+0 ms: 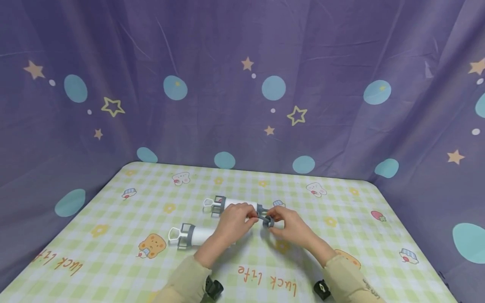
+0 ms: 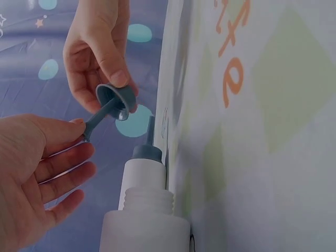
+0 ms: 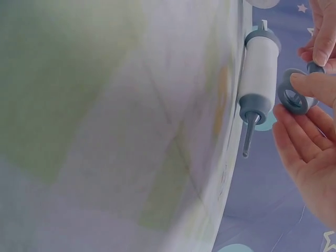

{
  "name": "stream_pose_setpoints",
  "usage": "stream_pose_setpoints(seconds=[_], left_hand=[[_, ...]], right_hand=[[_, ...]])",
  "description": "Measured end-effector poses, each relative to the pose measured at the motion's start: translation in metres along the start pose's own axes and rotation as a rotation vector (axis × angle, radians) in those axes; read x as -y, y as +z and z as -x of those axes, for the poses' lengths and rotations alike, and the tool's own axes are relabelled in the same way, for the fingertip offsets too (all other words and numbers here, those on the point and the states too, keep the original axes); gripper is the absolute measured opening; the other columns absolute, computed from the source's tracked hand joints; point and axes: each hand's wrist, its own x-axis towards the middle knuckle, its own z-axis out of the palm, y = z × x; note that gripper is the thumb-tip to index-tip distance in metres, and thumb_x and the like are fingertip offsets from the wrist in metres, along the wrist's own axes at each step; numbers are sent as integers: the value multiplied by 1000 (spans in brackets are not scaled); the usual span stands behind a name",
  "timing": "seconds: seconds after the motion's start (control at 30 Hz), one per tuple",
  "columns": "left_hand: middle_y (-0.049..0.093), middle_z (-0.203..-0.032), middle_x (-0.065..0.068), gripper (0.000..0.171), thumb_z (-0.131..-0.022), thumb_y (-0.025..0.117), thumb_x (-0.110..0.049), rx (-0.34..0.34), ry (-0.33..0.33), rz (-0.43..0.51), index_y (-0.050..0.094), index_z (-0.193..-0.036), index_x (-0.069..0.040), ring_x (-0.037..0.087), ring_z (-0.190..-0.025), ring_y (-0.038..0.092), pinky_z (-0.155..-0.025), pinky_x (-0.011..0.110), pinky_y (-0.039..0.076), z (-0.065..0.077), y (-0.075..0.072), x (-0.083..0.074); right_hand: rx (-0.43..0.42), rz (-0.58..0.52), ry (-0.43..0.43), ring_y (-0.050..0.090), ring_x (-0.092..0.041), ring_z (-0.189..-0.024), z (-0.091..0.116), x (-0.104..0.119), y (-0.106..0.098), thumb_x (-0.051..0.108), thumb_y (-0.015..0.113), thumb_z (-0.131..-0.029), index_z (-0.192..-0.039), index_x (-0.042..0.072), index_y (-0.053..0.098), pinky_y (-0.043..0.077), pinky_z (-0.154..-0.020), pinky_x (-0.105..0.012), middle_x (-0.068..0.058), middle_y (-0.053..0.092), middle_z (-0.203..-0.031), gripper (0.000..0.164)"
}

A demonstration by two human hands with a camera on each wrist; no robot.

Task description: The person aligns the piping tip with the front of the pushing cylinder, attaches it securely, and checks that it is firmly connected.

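Over the table, my left hand [image 1: 234, 222] pinches the thin end of a grey-blue nozzle [image 2: 98, 122] between thumb and fingertips. My right hand [image 1: 291, 227] grips a grey-blue ring-shaped cap [image 3: 294, 93] by its rim. The nozzle's stem reaches into the cap's hollow side. Close in front of the left forearm lies a white syringe-like tube [image 1: 201, 236] with a grey collar and white loop handle; its threaded end [image 2: 149, 201] is bare. Behind the hands lies a similar white tube [image 3: 260, 68], fitted with a grey cap and narrow nozzle [image 3: 250, 137].
A green-and-white checked cloth with printed cartoons covers the table [image 1: 341, 202]. Behind it hangs a purple curtain [image 1: 227, 50] with stars and dots. Dark wrist devices [image 1: 214, 289] sit at both sleeves.
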Motion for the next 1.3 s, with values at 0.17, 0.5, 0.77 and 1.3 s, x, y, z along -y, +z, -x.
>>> stream_pose_setpoints(seconds=[0.17, 0.5, 0.77, 1.3], left_hand=[[60, -69, -11, 9, -77, 71, -26, 22, -6, 7, 65, -74, -21, 4, -63, 54, -67, 27, 43, 0, 1, -3], [61, -71, -10, 9, -76, 72, -26, 1, 4, 20, 65, -74, -20, 5, -67, 56, -67, 26, 43, 0, 2, -8], [62, -73, -10, 9, -75, 73, -25, -1, 2, 35, 65, -75, -20, 6, -69, 58, -69, 26, 45, -1, 4, -9], [61, -73, -8, 9, -75, 73, -25, 6, 31, 67, 66, -75, -19, 7, -70, 58, -69, 26, 44, -1, 6, -12]], right_hand=[[-18, 26, -7, 59, -10, -89, -1, 1, 0, 13, 71, -76, -108, 11, 60, 49, -80, -30, 7, 63, -99, 34], [-63, -29, -1, 59, -11, -88, -4, 3, -2, 12, 72, -76, -107, 14, 59, 49, -81, -34, 7, 63, -97, 34], [-82, -49, -25, 60, -12, -87, -3, 4, 1, 11, 72, -76, -107, 16, 58, 49, -79, -33, 5, 63, -100, 34], [-95, -88, 28, 59, -10, -88, -3, 4, 4, 15, 72, -76, -107, 21, 57, 49, -80, -36, 9, 61, -102, 35]])
